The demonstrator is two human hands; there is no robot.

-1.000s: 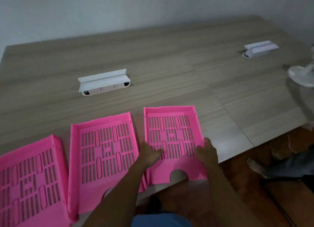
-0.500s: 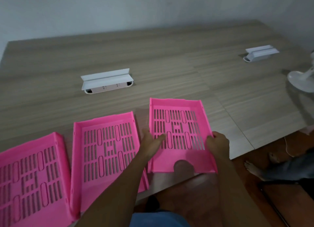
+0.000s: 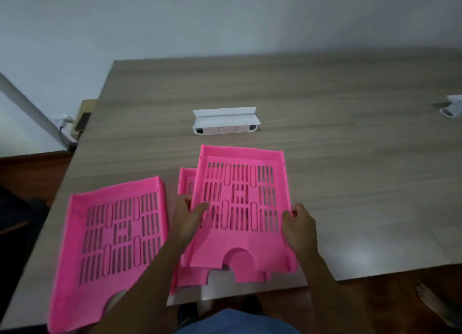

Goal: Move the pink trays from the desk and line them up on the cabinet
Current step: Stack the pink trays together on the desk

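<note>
I hold a pink slotted tray (image 3: 243, 208) by both sides, raised over a second pink tray (image 3: 186, 183) that shows only at its far left corner and front edge beneath it. My left hand (image 3: 187, 220) grips the held tray's left wall, thumb inside. On its right wall my right hand (image 3: 298, 227) is closed. Another pink tray (image 3: 110, 246) lies flat on the wooden desk (image 3: 350, 183) to the left, reaching the front edge.
A white socket box (image 3: 225, 121) with its lid raised sits on the desk behind the trays. A second white box (image 3: 452, 108) is at the far right edge. Someone's bare foot (image 3: 435, 306) rests on the floor at lower right. A cabinet corner (image 3: 83, 118) shows beyond the desk's left end.
Both hands have lifted the right-hand tray and carried it left, over the middle tray. My view has swung left, so the desk's left end is now in sight.
</note>
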